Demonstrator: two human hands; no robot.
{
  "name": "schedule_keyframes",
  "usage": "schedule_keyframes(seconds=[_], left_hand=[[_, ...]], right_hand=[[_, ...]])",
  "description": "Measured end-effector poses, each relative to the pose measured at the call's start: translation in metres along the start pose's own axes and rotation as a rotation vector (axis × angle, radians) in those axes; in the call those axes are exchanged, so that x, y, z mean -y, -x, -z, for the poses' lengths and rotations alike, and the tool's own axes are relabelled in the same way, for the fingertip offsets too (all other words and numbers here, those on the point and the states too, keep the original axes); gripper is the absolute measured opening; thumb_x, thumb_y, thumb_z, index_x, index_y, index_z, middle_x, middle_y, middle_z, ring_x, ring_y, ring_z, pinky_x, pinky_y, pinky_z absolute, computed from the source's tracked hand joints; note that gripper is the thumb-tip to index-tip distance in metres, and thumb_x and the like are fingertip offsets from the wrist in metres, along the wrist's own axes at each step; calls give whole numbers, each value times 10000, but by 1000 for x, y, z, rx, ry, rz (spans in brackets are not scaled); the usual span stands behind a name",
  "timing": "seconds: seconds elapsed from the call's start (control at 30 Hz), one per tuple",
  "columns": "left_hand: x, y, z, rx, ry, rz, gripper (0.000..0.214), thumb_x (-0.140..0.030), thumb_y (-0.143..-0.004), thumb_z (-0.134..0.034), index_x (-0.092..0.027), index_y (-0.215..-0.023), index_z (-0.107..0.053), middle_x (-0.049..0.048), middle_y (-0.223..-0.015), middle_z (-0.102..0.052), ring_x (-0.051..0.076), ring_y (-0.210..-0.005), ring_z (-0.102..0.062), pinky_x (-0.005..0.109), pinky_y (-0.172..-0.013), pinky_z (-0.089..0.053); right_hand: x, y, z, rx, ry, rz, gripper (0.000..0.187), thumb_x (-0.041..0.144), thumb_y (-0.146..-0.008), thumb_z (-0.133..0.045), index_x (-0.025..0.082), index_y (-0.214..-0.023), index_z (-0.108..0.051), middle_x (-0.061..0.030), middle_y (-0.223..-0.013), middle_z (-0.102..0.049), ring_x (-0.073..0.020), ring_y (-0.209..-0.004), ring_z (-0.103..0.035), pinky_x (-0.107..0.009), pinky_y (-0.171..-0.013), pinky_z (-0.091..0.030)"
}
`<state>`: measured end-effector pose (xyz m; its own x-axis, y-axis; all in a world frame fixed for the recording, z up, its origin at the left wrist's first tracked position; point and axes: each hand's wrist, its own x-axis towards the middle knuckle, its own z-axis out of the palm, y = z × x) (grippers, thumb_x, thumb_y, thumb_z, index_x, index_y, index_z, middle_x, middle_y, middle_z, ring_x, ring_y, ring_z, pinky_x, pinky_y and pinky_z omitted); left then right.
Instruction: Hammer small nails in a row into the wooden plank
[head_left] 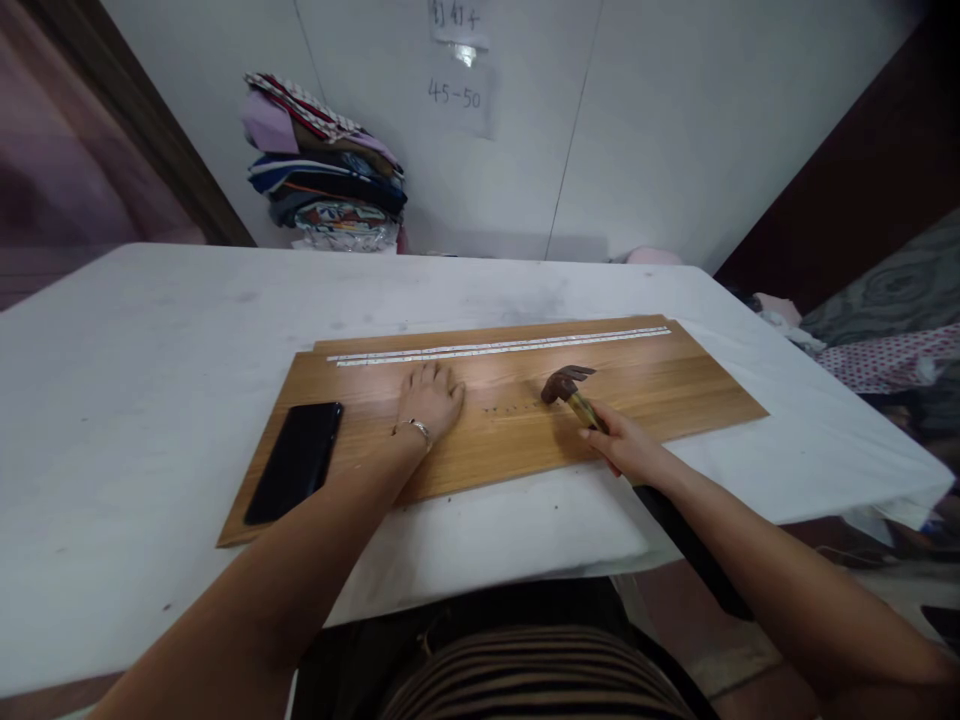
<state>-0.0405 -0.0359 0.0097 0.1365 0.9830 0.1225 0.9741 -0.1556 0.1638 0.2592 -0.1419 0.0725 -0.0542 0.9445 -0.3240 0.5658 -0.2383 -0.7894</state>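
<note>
A long wooden board (660, 385) lies on the white table (150, 340). My left hand (431, 398) rests flat on the board with its fingers stretched out, a bracelet on the wrist. My right hand (628, 448) is closed round the handle of a claw hammer (568, 386). The hammer's dark head sits low over the board. A short row of small dark nail heads (510, 408) dots the wood between the two hands. A pale metal strip (495, 347) runs along the board's far edge.
A black phone (295, 460) lies on the board's left end. Folded fabrics (322, 170) are stacked against the wall behind the table. More cloth (885, 350) lies at the right. Paper notes (459, 95) hang on the wall.
</note>
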Motion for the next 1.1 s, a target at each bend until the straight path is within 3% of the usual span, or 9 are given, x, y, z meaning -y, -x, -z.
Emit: schedule_keyframes(seconds=[1.1], left_hand=[[-2, 1, 3, 19, -8, 8, 478, -418, -1001, -385, -157, -1309, -642, 170, -1517, -551, 329, -1417, -464, 480, -1177, -363]], right_hand=[[-3, 1, 0, 1, -19, 7, 626, 309, -881, -562, 127, -1475, -481, 107, -561, -418, -92, -369, -372, -222, -360, -297]])
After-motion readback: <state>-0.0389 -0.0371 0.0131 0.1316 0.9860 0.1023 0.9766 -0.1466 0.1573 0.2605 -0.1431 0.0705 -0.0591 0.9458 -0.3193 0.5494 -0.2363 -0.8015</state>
